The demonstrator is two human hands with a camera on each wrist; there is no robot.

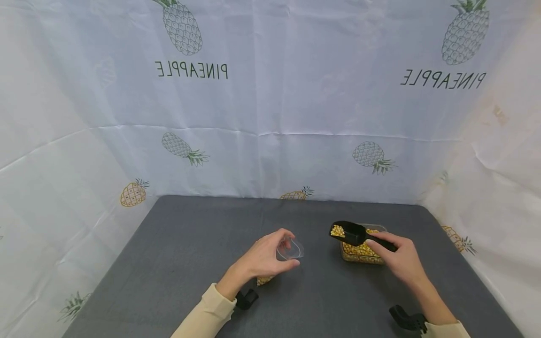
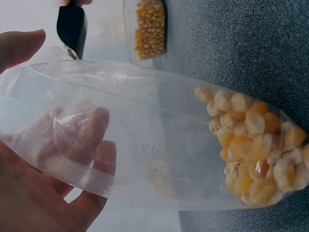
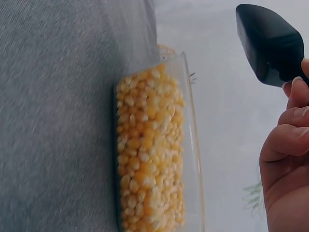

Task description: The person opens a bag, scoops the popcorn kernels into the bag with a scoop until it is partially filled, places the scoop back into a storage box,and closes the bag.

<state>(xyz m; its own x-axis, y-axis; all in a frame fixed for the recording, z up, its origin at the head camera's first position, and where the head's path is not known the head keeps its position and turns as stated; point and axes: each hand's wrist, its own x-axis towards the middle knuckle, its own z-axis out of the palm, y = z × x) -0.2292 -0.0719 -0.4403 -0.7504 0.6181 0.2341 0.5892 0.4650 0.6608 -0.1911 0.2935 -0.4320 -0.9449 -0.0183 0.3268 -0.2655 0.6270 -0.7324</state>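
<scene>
Scoop (image 1: 355, 234) with corn (image 1: 337, 231) above the box (image 1: 362, 259).
The right hand (image 1: 399, 258) pinches the scoop's handle between thumb and fingers, the scoop's tip reaching past the box's left edge. Left of the box, the left hand (image 1: 266, 256) curves thumb and fingers, spread apart, round the upper part of a clear bag (image 2: 140, 111) with corn at its bottom.

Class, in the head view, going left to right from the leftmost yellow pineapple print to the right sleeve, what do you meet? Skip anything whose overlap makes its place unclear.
Yellow pineapple print → left sleeve → left hand → bowl of the black scoop → right hand → right sleeve
</scene>
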